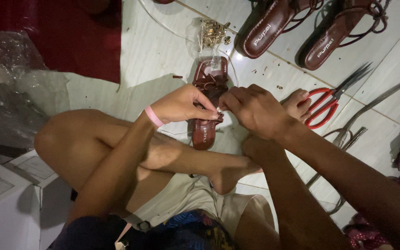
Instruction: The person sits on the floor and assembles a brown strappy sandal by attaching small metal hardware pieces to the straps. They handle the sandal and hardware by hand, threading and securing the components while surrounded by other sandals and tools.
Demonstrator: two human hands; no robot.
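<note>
Sandal point(206, 99), brown with straps across its upper, lies sole-down on the pale tiled floor point(163, 51) just in front of a seated person's crossed bare legs, its heel end toward the person; the left hand point(181, 105), a pink band point(153, 116) at its wrist, closes thumb and fingertips in a pinch over the sandal's middle, and the right hand point(254, 110) meets it there with fingers curled tight, the two touching fingertip to fingertip on something small and pale that is too tiny to make out; the work in hand looks like fitting or fixing a small piece at the strap, a step seemingly midway, and the next move would call for steady fingertip pressure and a firm hold so the sandal does not slide on the tiles; just beyond the toe end sits a clear bag of small brass fittings point(213, 33); red-handled scissors point(332, 99) lie open to the right, near a bare foot; two more brown sandals point(297, 28) rest farther off at the top; crumpled clear plastic point(15, 69) and white boxes point(5, 194) sit to the left.
</note>
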